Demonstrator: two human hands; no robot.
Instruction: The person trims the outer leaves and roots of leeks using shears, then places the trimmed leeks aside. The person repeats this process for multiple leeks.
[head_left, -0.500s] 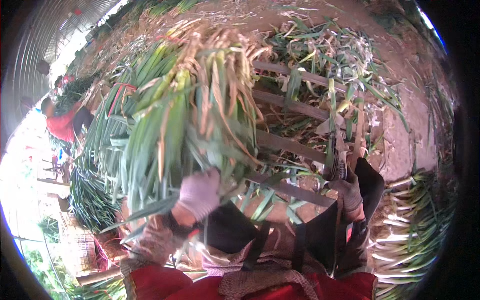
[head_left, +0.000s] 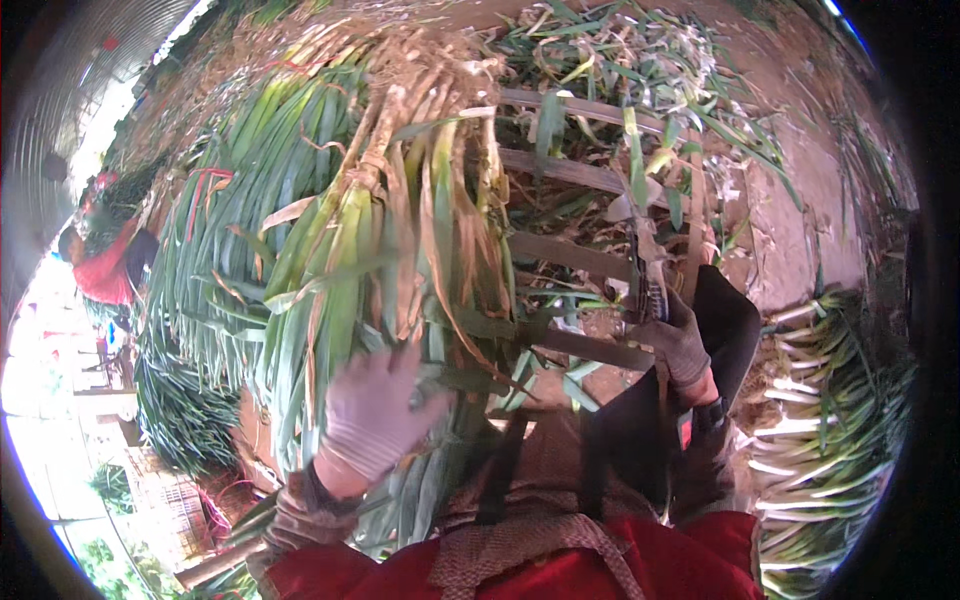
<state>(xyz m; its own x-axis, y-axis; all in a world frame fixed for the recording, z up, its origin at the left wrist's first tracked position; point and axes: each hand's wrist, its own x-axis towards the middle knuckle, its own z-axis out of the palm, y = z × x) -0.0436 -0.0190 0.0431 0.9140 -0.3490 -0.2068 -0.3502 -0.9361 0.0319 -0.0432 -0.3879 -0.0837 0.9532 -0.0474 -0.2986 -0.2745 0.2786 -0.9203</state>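
The left hand (head_left: 375, 408), fingers spread, is over the piled leeks (head_left: 338, 250), contact unclear. The leeks lie left of bare slats (head_left: 572, 256). The right hand (head_left: 682, 345) has its fingers around a dark tool (head_left: 651, 285).

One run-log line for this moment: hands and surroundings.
left hand: open, over leafy bundle, contact unclear | right hand: closed on narrow object, kind unclear | ahead: slatted frame | far right: stalks

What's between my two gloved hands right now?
In the head view, between your left hand and right hand lie long green leaves, a flat slat and loose leaf pieces.
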